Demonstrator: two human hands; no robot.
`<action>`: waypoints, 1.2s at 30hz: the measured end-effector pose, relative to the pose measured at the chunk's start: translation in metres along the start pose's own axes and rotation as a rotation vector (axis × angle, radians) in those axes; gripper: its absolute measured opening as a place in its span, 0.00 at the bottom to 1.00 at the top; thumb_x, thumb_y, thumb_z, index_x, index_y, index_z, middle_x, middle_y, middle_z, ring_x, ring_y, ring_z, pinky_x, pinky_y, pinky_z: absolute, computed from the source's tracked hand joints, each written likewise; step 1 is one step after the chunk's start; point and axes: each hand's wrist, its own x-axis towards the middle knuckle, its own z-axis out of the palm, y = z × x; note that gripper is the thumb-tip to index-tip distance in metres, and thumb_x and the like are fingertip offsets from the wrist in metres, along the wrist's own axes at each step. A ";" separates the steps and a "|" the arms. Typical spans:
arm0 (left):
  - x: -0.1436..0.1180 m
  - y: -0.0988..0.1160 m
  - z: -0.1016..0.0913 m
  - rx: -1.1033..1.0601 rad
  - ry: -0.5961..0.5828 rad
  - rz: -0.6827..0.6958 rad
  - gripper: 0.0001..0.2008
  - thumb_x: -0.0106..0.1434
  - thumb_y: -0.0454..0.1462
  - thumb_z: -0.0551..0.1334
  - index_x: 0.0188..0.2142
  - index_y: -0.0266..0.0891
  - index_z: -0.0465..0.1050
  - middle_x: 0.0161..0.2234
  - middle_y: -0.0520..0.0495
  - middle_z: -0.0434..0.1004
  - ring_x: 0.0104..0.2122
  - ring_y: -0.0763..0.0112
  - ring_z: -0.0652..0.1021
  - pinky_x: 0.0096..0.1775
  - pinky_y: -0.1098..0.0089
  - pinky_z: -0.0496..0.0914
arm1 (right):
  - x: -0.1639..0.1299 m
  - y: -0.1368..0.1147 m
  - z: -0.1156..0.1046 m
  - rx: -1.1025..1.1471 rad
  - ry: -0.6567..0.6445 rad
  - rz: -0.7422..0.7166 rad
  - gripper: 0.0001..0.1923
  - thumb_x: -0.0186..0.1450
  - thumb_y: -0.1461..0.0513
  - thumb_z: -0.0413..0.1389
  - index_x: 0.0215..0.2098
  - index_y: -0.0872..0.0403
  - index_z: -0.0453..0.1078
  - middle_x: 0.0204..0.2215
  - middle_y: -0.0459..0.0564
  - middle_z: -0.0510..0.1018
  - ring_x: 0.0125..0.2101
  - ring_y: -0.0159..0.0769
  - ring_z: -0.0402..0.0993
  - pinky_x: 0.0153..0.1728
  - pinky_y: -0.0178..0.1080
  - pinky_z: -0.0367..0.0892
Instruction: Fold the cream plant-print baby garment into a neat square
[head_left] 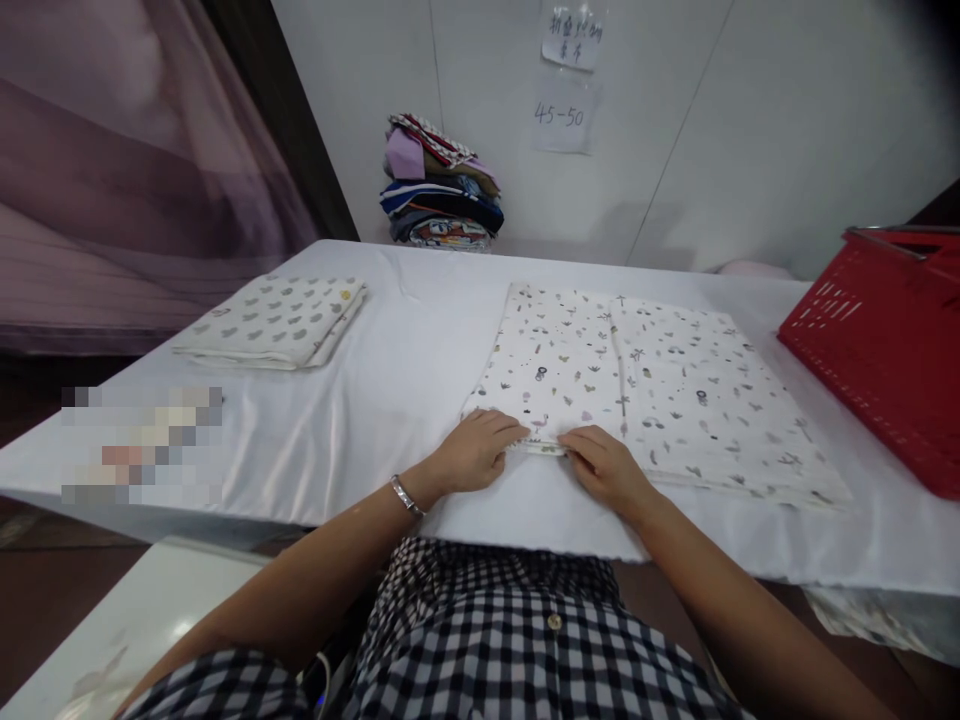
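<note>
White cloth covers the table (390, 400), which stands against a pale wall with two paper notes (568, 80) taped up and a stack of folded fabrics (439, 185) at the far edge. On the near side lies a printed cloth (660, 380), spread flat; the left hand (476, 450) and right hand (607, 468) rest close together on its near edge, fingers curled and pinching the hem. A folded cloth (274, 320) lies well to the left, a red basket (885, 340) to the right.
</note>
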 end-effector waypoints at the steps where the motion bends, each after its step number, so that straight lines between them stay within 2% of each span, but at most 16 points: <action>1: 0.000 0.000 0.001 0.012 0.006 -0.004 0.24 0.55 0.30 0.57 0.53 0.40 0.63 0.48 0.45 0.70 0.47 0.63 0.68 0.48 0.60 0.63 | 0.000 0.000 0.000 0.016 0.006 0.008 0.16 0.65 0.67 0.47 0.50 0.51 0.65 0.41 0.53 0.74 0.41 0.37 0.69 0.40 0.42 0.69; 4: 0.001 -0.001 0.003 0.067 0.025 -0.017 0.19 0.59 0.34 0.57 0.51 0.39 0.65 0.46 0.44 0.71 0.45 0.62 0.69 0.46 0.60 0.64 | 0.000 0.001 0.000 0.053 0.016 0.032 0.16 0.65 0.66 0.47 0.49 0.50 0.65 0.40 0.52 0.74 0.41 0.37 0.70 0.40 0.42 0.69; 9: 0.002 -0.005 0.007 0.157 0.066 -0.001 0.12 0.64 0.34 0.53 0.46 0.38 0.68 0.40 0.45 0.74 0.41 0.65 0.72 0.43 0.63 0.65 | 0.000 -0.001 0.000 0.071 -0.002 0.040 0.15 0.64 0.67 0.48 0.49 0.51 0.65 0.40 0.52 0.74 0.41 0.37 0.69 0.41 0.41 0.68; 14: 0.007 -0.007 0.010 0.172 0.115 -0.027 0.11 0.64 0.33 0.53 0.44 0.37 0.68 0.38 0.47 0.76 0.39 0.66 0.73 0.41 0.64 0.66 | 0.002 -0.005 -0.002 -0.072 -0.069 0.036 0.17 0.63 0.59 0.52 0.49 0.54 0.65 0.41 0.55 0.73 0.41 0.42 0.68 0.41 0.45 0.66; 17: 0.008 -0.007 0.010 0.157 0.143 -0.037 0.11 0.64 0.33 0.53 0.44 0.37 0.69 0.39 0.46 0.76 0.39 0.67 0.73 0.41 0.65 0.66 | 0.003 -0.004 -0.002 -0.121 -0.050 0.070 0.14 0.64 0.62 0.50 0.48 0.54 0.66 0.39 0.55 0.73 0.40 0.42 0.68 0.41 0.45 0.66; 22: 0.009 -0.008 0.011 0.143 0.150 -0.041 0.09 0.64 0.32 0.52 0.42 0.38 0.68 0.38 0.47 0.76 0.38 0.68 0.73 0.40 0.65 0.66 | 0.003 -0.002 -0.001 -0.064 -0.003 0.135 0.10 0.65 0.64 0.49 0.43 0.52 0.68 0.36 0.52 0.74 0.37 0.39 0.68 0.38 0.42 0.66; 26: 0.009 -0.008 0.011 0.154 0.130 -0.036 0.08 0.63 0.31 0.52 0.40 0.38 0.68 0.37 0.47 0.75 0.38 0.68 0.72 0.40 0.66 0.66 | 0.007 -0.005 -0.002 -0.013 -0.040 0.213 0.07 0.63 0.64 0.51 0.38 0.52 0.69 0.33 0.50 0.74 0.36 0.37 0.68 0.37 0.39 0.66; 32: 0.010 -0.009 0.012 0.167 0.143 -0.040 0.07 0.63 0.31 0.52 0.38 0.39 0.68 0.36 0.48 0.74 0.38 0.68 0.72 0.40 0.66 0.66 | 0.020 -0.009 -0.004 -0.011 -0.140 0.255 0.11 0.63 0.61 0.53 0.43 0.52 0.70 0.34 0.50 0.73 0.36 0.37 0.68 0.36 0.39 0.65; 36: 0.010 -0.008 0.010 0.151 0.150 -0.053 0.08 0.62 0.31 0.53 0.38 0.38 0.68 0.35 0.48 0.74 0.37 0.68 0.72 0.39 0.66 0.66 | 0.026 -0.009 -0.002 -0.002 -0.169 0.225 0.10 0.64 0.64 0.51 0.41 0.51 0.72 0.33 0.48 0.73 0.36 0.35 0.68 0.37 0.37 0.64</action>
